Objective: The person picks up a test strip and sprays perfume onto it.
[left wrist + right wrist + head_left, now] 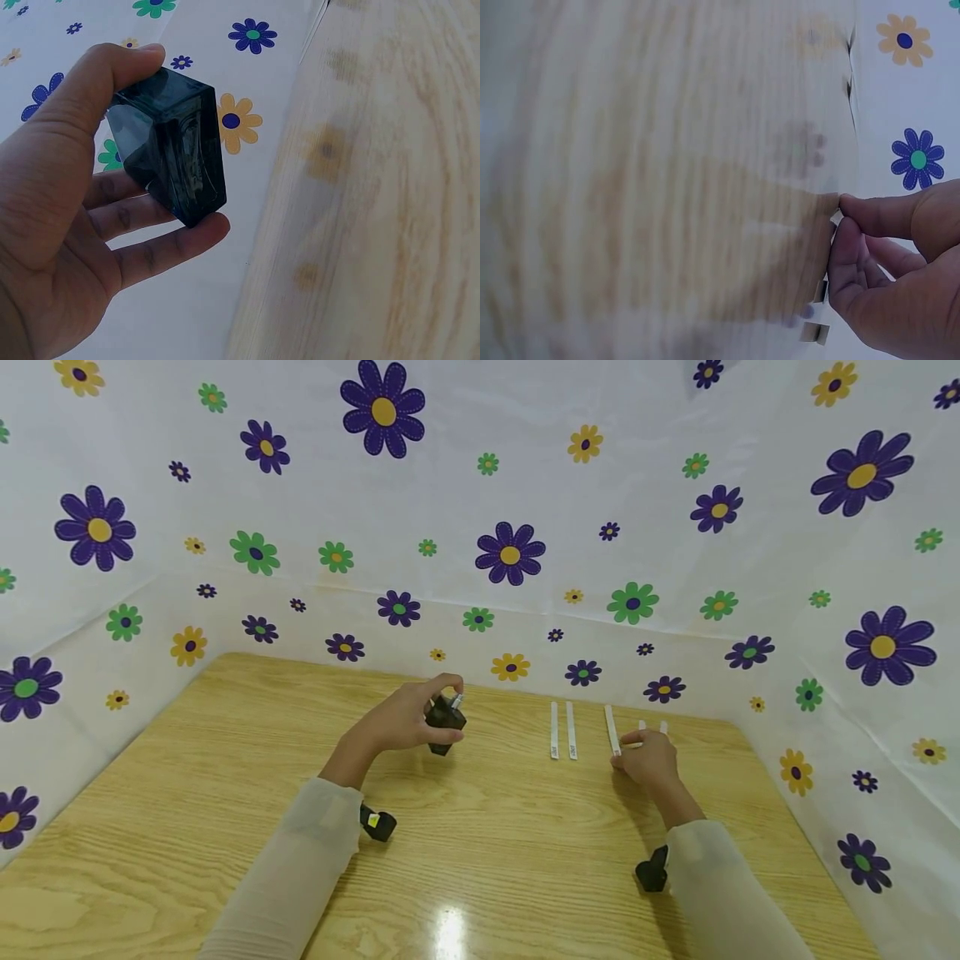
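My left hand [405,717] holds a dark, faceted glass perfume bottle [446,725] over the back of the table, its silver spray top [456,701] pointing up. In the left wrist view, thumb and fingers span the bottle [184,146], with its smoky blue-green glass showing between them. To the right, my right hand [651,757] pinches the near end of a white paper test strip [611,727] lying on the table. The right wrist view shows the thumb and bent fingers [849,247] meeting at the strips' ends, seen nearly edge-on.
Left of the right hand lie two more white strips [554,731] [572,731] side by side with small printed labels. Beyond that hand, other strip ends [663,727] show. Flower-printed sheeting [480,635] walls the wooden table [480,827] at the back and sides.
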Available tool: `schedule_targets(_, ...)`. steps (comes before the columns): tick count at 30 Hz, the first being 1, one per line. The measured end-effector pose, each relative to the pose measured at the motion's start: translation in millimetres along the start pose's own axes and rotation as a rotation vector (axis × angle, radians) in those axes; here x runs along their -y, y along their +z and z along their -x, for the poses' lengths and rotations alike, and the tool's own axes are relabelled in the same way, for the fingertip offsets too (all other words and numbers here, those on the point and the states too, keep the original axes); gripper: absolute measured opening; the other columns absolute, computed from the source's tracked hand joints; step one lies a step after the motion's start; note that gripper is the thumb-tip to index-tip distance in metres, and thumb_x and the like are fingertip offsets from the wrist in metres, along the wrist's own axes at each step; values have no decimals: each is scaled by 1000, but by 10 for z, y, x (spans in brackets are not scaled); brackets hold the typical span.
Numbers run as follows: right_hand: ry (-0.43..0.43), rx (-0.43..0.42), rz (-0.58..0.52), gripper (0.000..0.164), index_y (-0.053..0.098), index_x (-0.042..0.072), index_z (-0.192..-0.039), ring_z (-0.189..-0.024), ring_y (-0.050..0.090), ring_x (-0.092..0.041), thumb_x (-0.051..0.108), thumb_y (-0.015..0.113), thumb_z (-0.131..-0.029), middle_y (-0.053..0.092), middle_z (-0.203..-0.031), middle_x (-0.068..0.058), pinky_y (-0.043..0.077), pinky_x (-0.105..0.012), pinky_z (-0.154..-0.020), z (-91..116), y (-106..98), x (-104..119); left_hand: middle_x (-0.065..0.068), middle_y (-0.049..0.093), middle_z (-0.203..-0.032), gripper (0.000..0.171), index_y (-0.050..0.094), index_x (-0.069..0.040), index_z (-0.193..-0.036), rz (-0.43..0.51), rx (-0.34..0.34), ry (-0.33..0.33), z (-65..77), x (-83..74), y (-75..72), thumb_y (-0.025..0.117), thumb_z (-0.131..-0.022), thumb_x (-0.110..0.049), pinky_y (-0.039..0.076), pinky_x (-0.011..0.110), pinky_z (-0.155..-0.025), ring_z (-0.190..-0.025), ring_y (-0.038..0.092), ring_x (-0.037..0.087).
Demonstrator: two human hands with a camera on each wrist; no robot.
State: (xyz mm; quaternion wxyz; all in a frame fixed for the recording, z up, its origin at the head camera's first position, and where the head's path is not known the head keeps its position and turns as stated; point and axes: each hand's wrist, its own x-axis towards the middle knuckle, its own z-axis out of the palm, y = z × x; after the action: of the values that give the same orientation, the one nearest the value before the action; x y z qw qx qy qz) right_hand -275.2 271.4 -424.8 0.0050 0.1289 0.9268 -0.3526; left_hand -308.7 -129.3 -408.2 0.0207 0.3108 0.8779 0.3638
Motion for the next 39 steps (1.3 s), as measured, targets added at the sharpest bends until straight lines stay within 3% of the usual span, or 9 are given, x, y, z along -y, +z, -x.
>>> schedule_targets(8, -38, 23, 11, 29, 68, -10, -117, -107, 63, -40, 5, 71, -92, 69, -113, -27, 52, -46, -89, 11, -7, -15, 6, 62, -103, 59, 46, -36, -132, -9, -3, 16, -10, 24, 13, 82, -87, -44, 50, 38, -71, -81, 57, 23)
schedule_targets(14, -66, 46, -51, 24, 69, -10, -113, -85, 68, -24, 6, 68, -95, 71, -106, -24, 55, -29, -70, -6, 9, -74, 6, 61, -102, 58, 46, -36, -132, 0, -5, 12, -4, 48, 22, 82, -86, -43, 50, 37, -70, -80, 58, 23)
schedule_targets(17, -84, 62, -70, 24, 68, -10, -114, -82, 69, -20, 8, 65, -98, 70, -109, -25, 55, -26, -68, -2, 2, -93, 6, 62, -103, 58, 46, -37, -132, 0, -6, 9, 0, 49, 23, 82, -86, -43, 51, 37, -71, -81, 59, 23)
schedule_targets(23, -126, 108, -94, 26, 66, -10, -119, -86, 68, -22, 9, 61, -102, 68, -115, -26, 56, -28, -72, 42, -43, -80, 8, 62, -105, 59, 46, -35, -133, 13, 2, 7, 0, 39, 18, 82, -86, -43, 52, 37, -71, -82, 60, 24)
schedule_targets(39, -250, 181, -35, 23, 68, -7, -115, -85, 65, -25, 11, 61, -102, 70, -101, -17, 52, -33, -71, 159, -89, 27, 7, 62, -104, 62, 46, -34, -134, 1, 13, 7, -12, 34, 17, 82, -86, -44, 51, 36, -72, -82, 59, 23)
